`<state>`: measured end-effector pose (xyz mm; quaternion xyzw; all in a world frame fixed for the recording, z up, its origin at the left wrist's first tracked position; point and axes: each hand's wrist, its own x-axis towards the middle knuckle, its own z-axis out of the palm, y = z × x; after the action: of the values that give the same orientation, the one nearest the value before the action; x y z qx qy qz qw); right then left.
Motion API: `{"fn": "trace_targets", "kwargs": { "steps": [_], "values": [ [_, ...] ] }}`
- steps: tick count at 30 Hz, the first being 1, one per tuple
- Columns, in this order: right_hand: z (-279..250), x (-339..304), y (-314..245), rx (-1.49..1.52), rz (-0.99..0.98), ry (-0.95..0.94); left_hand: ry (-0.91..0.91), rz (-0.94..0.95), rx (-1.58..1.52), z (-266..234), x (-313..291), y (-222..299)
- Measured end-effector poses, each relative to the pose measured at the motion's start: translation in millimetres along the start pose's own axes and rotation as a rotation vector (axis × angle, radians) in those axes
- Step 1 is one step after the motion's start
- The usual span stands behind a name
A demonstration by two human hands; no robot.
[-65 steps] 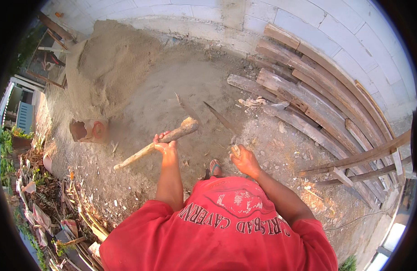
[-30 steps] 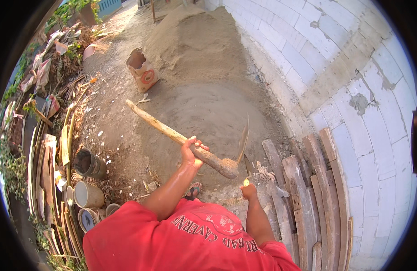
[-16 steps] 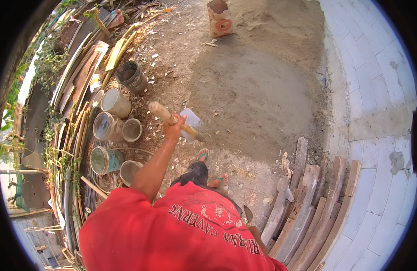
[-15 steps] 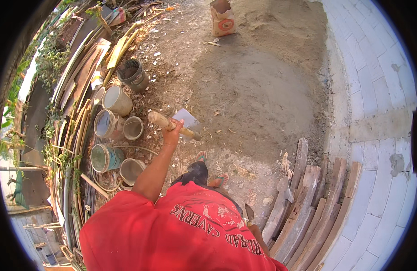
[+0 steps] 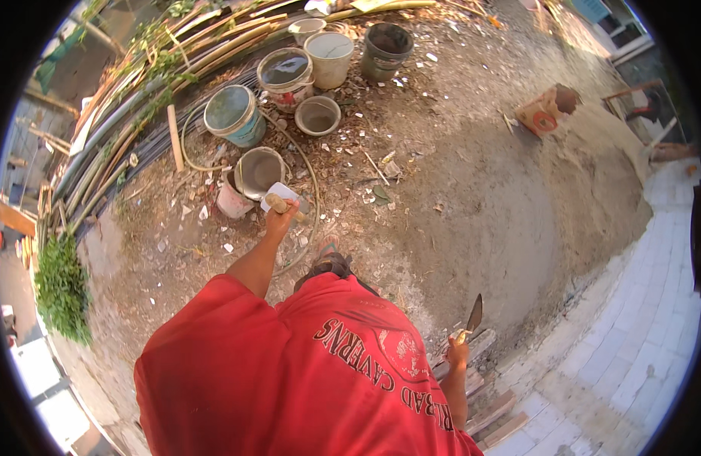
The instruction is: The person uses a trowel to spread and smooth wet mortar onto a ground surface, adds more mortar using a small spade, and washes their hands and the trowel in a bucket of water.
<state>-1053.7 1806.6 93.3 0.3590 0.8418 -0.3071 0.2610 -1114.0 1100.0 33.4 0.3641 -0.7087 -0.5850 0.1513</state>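
My left hand [image 5: 281,219] is closed round the thick wooden handle of a plastering float [image 5: 277,191], whose flat, pale plate shows beyond my fingers. The float is held in front of a grey bucket [image 5: 261,173] and partly overlaps it in view; whether they touch I cannot tell. A whitish-pink bucket [image 5: 233,199] sits against that grey one. Lower right, my right hand [image 5: 457,351] grips a trowel [image 5: 476,313] by its handle, with the dark, pointed blade directed away from me. Wooden planks [image 5: 491,410] lie beside that hand, partly hidden by my arm.
Several more buckets [image 5: 236,121] stand at the far left, with a hose [image 5: 314,171] curving round them. Bamboo poles and boards [image 5: 115,152] are piled behind. Wet grey mortar [image 5: 495,197] covers ground to the right, near an open paper sack [image 5: 546,112] and a pale block wall [image 5: 624,342].
My view and body have turned left, so the buckets now lie ahead. The float has come close to the grey bucket. My right hand with the trowel has come fully into view.
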Motion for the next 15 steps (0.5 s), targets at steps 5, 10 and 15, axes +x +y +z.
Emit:
{"fn": "trace_targets", "kwargs": {
  "steps": [5,10,15],
  "values": [
    [8.2,11.0,-106.2,-0.211,-0.117,-0.066,0.056,-0.113,-0.015,-74.6,-32.9,-46.1],
    [35.2,30.6,-232.1,-0.386,-0.370,-0.063,0.238,-0.365,-0.082,-119.3,-40.1,-130.8],
    [91.0,34.8,-360.4,-0.472,-0.510,-0.201,0.195,-0.649,0.507,-135.8,-66.3,-213.5]
  ]
}}
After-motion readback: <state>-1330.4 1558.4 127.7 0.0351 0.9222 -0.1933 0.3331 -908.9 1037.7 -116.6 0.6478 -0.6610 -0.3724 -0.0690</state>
